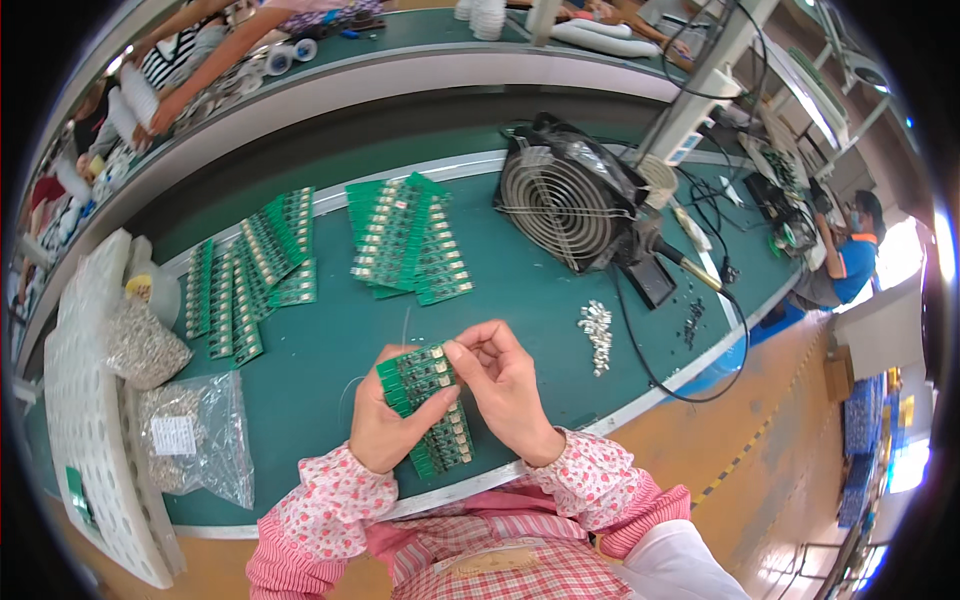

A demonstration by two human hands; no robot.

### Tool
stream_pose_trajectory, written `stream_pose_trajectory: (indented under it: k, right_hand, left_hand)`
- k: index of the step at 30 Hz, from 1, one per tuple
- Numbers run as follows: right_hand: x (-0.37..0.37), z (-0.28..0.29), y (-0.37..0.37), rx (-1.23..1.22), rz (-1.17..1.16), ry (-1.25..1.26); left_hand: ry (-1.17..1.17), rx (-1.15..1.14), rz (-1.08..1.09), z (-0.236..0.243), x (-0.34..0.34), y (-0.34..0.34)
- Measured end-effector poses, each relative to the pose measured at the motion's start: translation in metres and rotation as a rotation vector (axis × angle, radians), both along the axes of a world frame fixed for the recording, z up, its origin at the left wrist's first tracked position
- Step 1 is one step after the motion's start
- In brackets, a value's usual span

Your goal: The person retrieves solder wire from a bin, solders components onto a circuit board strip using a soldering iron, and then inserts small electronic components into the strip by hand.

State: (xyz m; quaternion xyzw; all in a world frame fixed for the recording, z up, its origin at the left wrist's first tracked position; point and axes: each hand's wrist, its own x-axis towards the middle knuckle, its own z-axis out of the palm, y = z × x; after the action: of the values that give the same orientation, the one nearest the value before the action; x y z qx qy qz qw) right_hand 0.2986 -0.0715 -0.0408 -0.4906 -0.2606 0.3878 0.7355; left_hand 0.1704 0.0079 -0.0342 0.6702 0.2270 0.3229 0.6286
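Observation:
In my left hand [384, 428] is a green circuit board panel [402, 374] with a row of small pale connectors, tilted above the table's near edge. The thumb lies across its lower side. Below it, a second green panel [446, 446] with a similar row is partly covered by the first and by my thumb. My right hand [508, 392] is closed, its thumb tip at the held panel's upper right corner. Whatever small part its fingertips may pinch is hidden. Loose whitish connectors [597, 338] lie in a pile to the right.
Beyond my hands lie stacked green panels [410, 235] and, further left, more panels [250, 270]. A black fan [565, 200] with a wire guard stands back right, its cable looping. Bags of small parts [190, 430] and a white foam tray [85, 400] occupy the left. Co-workers sit beyond.

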Motion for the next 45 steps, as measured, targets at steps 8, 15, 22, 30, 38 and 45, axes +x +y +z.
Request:
stream_pose_trajectory:
  k: [8,15,22,30,38,45]
  right_hand:
    - [0.095,0.014,-0.060,-0.458,-0.385,-1.546]
    - [0.116,0.003,-0.072,-0.485,-0.289,-1.642]
    - [0.112,0.005,-0.077,-0.538,-0.318,-1.630]
    - [0.081,0.015,-0.070,-0.427,-0.244,-1.060]
    - [0.078,0.010,-0.051,-0.421,-0.258,-1.447]
    - [0.079,0.023,-0.055,-0.329,-0.277,-1.463]
  left_hand:
    - [-0.061,-0.526,0.133,-0.002,-0.001,0.005]
    - [-0.082,-0.589,0.083,-0.004,-0.001,0.008]
    - [-0.078,-0.609,0.079,-0.002,-0.002,0.009]
    - [-0.083,-0.618,0.043,0.000,-0.001,0.008]
    - [-0.080,-0.629,0.040,0.000,-0.001,0.010]
    - [-0.067,-0.629,0.038,-0.002,-0.001,0.009]
